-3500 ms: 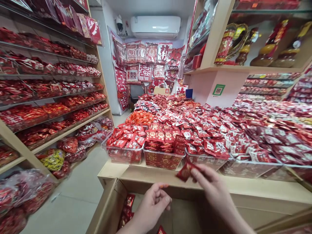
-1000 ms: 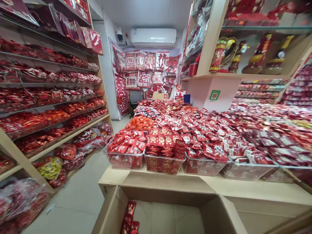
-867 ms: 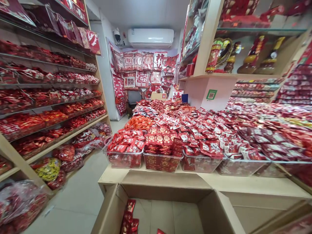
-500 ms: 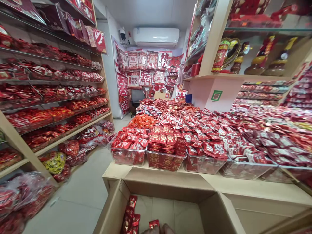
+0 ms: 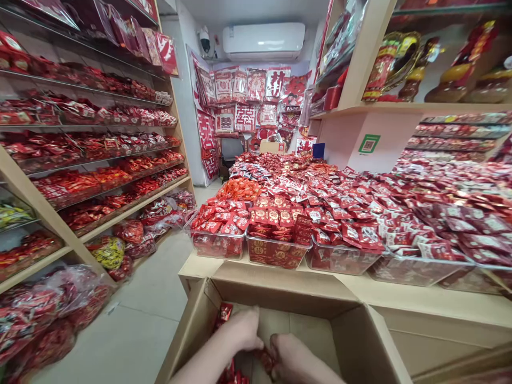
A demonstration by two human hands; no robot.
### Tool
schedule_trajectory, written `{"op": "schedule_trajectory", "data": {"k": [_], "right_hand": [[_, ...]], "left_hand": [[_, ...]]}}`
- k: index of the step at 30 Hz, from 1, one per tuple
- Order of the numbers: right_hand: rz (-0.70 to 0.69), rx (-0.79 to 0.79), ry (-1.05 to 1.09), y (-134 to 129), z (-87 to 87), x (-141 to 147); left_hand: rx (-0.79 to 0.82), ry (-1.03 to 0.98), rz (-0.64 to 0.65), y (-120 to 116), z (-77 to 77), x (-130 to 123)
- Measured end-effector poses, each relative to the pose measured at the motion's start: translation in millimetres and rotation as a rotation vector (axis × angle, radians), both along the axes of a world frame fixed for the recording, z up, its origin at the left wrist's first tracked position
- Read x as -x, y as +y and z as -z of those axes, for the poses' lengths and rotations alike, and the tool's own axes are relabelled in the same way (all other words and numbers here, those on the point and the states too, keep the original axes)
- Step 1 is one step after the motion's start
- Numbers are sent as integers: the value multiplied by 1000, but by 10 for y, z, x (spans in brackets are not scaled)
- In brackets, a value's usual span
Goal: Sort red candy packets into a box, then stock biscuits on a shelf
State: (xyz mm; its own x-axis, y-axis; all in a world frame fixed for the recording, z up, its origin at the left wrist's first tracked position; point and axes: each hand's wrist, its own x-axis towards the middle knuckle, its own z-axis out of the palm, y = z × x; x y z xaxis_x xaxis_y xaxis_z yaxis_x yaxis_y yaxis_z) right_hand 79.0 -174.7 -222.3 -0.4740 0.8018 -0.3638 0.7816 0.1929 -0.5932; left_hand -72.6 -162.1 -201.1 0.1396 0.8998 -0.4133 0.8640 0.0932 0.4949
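An open cardboard box stands in front of me, with small red packets along its left inner side. Both my hands reach down into it. My left hand is bent over the packets, its fingers curled toward the middle and partly hidden. My right hand is closed on a red packet near the middle of the box. The fingertips of my left hand come close to that same packet; whether they grip it cannot be made out.
Behind the box, a counter bears clear plastic bins heaped with red packets. Stocked shelves line the left wall, with bagged goods on the floor. An upper cabinet overhangs the right side.
Both hands have come further into view inside the box, where only fingertips showed before. The view has shifted slightly, with the box and bins higher in it.
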Motion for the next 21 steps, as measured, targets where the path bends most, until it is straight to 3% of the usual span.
{"op": "schedule_trajectory", "data": {"k": [3,6,9,14,21], "right_hand": [[29,46,304,79,-277,-209],[157,132,699,135,-513,-327],[311,136,931,157,-611,-308],[511,114,1096,115,-597,-207],[570,184,1249,127,-534,-201]], "left_hand": [[98,-279,236,46,-362,90],[-5,-666,153,77,-556,-9],[-49,-885,-36,84,-561,-156],[-84,-1026,-261,42,-464,-269],[-218,-1093,-313,1,-426,-362]]}}
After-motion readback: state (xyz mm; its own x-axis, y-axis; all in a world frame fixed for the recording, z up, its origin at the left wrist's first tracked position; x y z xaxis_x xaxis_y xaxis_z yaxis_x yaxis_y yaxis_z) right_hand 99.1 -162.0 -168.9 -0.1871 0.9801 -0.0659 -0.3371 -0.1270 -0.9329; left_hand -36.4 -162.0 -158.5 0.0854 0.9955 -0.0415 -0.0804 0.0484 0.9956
